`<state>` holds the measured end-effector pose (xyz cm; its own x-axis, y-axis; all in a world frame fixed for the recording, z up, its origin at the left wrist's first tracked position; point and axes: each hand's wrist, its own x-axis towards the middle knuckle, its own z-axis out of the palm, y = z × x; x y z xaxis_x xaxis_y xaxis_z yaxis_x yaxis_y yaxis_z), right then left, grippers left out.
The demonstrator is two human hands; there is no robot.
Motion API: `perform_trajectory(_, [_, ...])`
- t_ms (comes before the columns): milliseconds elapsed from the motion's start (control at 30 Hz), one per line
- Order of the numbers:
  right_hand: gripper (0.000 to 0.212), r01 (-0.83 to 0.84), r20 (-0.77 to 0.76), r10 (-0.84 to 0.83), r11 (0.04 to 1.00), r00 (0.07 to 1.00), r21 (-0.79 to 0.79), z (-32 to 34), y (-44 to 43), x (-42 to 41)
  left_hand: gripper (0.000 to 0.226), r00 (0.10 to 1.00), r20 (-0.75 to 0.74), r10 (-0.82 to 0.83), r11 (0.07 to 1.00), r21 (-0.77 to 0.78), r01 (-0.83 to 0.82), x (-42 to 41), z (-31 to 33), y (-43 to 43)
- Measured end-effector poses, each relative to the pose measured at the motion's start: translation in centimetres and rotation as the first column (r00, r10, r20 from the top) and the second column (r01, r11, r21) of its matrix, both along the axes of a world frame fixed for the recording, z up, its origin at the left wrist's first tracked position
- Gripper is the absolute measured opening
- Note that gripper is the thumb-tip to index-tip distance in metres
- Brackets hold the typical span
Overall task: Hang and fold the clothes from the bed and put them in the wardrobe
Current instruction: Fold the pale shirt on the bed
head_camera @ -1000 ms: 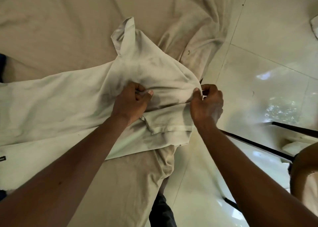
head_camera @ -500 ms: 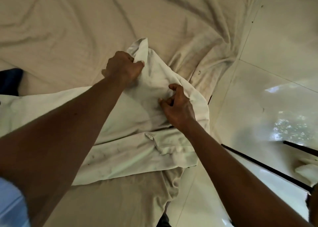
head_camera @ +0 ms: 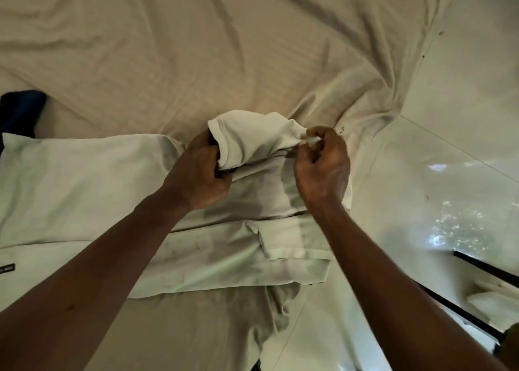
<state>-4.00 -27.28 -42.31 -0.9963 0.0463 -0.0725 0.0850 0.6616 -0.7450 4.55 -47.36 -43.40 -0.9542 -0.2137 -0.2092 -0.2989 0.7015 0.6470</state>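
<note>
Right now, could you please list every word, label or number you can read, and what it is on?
Black tag on the white shirt, at the picture's left edge: too small and blurred to read.
No other writing shows anywhere.

Shirt [head_camera: 84,191] on bed [head_camera: 196,47], floor [head_camera: 463,89] right.

Left hand [head_camera: 200,174] and right hand [head_camera: 323,168] gripping white shirt [head_camera: 84,191] sleeve, on beige bedsheet [head_camera: 196,47], beside tiled floor [head_camera: 463,146]
</note>
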Motion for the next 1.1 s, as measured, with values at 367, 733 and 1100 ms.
perform_trajectory(367, [0.003, -0.556, 0.349, 0.497, 0.826, 0.794, 0.088, 1.4, -5.6, -11.3, 0.03, 0.999, -0.017, 0.029, 0.986, -0.162, -0.031, -3.7, 3.0, -4.1])
perform_trajectory(733, [0.036, -0.332, 0.329, 0.284, 0.938, 0.901, 0.099, -0.4, -3.4, -10.5, 0.053, 0.871, 0.388, 0.302, 0.831, 0.341, -0.44, -9.2, 1.6, -4.8])
perform_trajectory(1100, [0.037, -0.233, 0.292, 0.228, 0.972, 0.929, -0.016, 0.2, -2.5, -12.0, 0.04, 0.821, 0.443, 0.361, 0.776, 0.346, -0.528, -10.4, -0.3, -4.7])
